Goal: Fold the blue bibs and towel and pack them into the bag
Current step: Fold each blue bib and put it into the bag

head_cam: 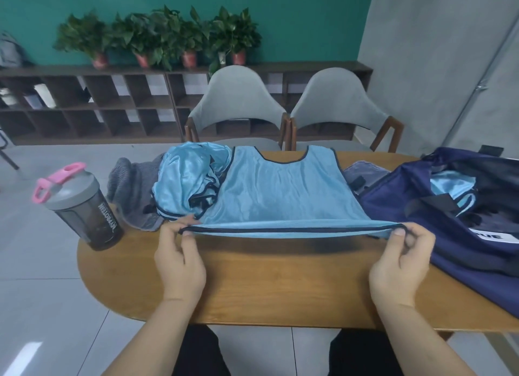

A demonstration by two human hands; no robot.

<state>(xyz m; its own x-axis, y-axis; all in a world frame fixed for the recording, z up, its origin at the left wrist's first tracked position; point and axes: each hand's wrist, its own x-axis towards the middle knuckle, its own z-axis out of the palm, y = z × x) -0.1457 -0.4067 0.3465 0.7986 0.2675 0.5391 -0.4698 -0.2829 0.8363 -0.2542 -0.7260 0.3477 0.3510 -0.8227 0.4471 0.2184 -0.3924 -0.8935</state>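
A light blue bib point(283, 190) with dark trim lies flat on the wooden table point(269, 285), neck opening away from me. My left hand point(179, 260) pinches its near left hem corner and my right hand point(401, 260) pinches the near right corner; the hem is lifted and stretched taut between them. A crumpled heap of more blue bibs point(188, 181) sits to the left, on a grey towel point(132, 190). At the right stands the open navy bag point(449, 207), with a blue bib point(449, 187) showing inside.
A shaker bottle point(84, 207) with a pink and grey lid stands at the table's left edge. Two grey chairs point(238, 105) face the far side. A grey cloth point(362, 173) lies between bib and bag. Shelves with potted plants line the back wall.
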